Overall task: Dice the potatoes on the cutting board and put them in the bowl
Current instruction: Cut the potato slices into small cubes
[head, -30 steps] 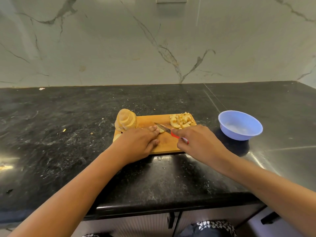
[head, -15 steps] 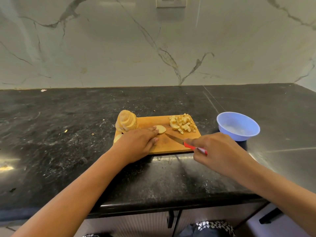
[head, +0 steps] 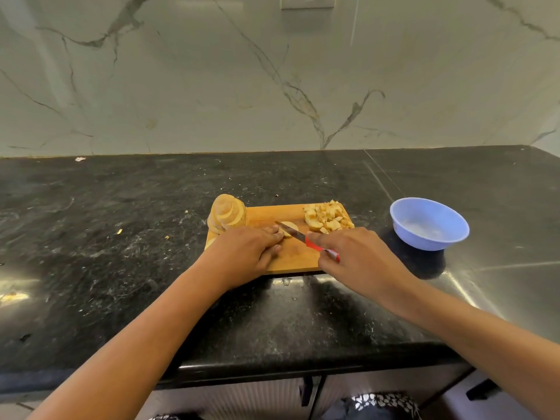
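You are partway through the dicing, and the transfer has not begun. On the cutting board (head: 272,212) a pile of diced potato (head: 327,216) sits at the far right corner, mixed with a few larger, half-cut pieces. At the far left corner a stack of round slices (head: 227,213) leans over the board's edge, not yet cubed. Between them lies a single slice (head: 289,227) – the piece you are working on.

Your left hand (head: 245,253) holds that slice down, its fingertips bent onto the near left edge. Your right hand (head: 357,259) is clamped around the red handle of the knife (head: 298,236), and the blade angles across the slice just beside your left fingertips.

The bowl (head: 424,242) stands on the dark counter (head: 121,253), to the right of the board and well apart from it. No potato shows inside it, only a pale sheen at the bottom. By my reading, you have the whole stack left to dice, the larger bits in the pile to finish, and everything to move into the bowl.

As for writing, nothing can be read. A small reddish mark sits on the bowl's left wall – too small to make out. The knife handle shows no legible brand.
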The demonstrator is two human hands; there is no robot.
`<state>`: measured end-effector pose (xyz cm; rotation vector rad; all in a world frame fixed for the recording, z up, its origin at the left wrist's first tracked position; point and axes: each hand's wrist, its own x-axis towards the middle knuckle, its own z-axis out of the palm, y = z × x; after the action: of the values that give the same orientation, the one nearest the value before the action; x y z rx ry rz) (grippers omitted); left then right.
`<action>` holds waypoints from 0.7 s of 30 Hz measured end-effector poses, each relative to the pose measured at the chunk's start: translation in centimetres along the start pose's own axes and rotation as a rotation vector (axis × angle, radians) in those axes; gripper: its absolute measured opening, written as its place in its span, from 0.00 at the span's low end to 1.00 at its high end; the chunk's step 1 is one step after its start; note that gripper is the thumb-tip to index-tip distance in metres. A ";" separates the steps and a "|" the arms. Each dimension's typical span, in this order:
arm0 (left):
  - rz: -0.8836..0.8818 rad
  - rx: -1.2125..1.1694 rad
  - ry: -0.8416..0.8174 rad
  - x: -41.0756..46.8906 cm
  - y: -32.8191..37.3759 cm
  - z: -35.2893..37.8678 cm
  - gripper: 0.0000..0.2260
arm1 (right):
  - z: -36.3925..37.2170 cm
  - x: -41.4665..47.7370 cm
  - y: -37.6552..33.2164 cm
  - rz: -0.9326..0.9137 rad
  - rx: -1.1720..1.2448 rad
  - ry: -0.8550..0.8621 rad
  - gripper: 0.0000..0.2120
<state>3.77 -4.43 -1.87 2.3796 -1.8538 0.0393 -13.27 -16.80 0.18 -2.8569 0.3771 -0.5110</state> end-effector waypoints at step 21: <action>-0.022 0.014 -0.040 0.4 0.4 -0.7 0.18 | -4.4 -4.1 0.6 0.060 -0.065 -0.142 0.19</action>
<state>3.55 -4.80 -1.08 2.4278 -1.8506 0.0026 -18.70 -16.90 2.85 -2.9122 0.4608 -0.2881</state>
